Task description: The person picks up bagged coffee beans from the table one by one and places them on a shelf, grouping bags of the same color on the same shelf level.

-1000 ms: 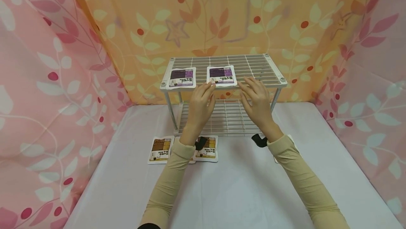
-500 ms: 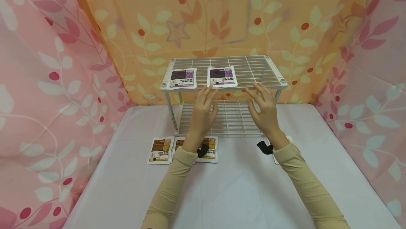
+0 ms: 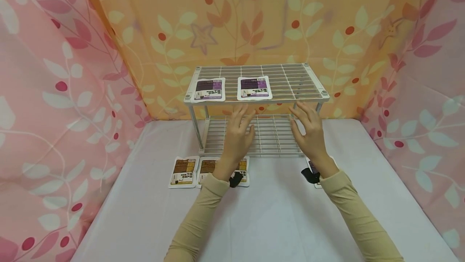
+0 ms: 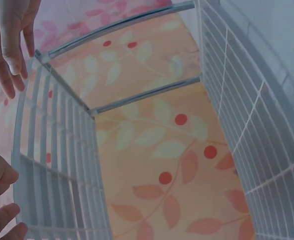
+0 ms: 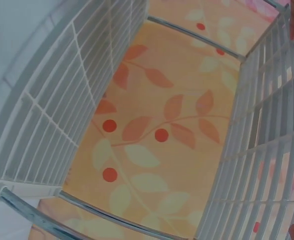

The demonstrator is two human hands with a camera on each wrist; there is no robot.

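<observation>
My left hand hovers in front of the rack, below its top shelf, fingers relaxed and holding nothing. My right hand is likewise free, raised before the rack's right part. Two flat white pouches with purple labels, a left one and a right one, lie apart along the front of the white wire rack's top shelf. Below the hands is its lower shelf. Both wrist views look between the two shelves; parts of the hands show at the frame edges.
On the white table, pouches with brown-yellow labels lie in a row: a left one, a middle one and a right one, the last two partly covered by the left arm. Another pouch is mostly hidden under the right wrist. Patterned curtains surround the table.
Both hands have drawn down and back from the top shelf's front edge and shifted right. The two purple-labelled pouches stay in place on the shelf.
</observation>
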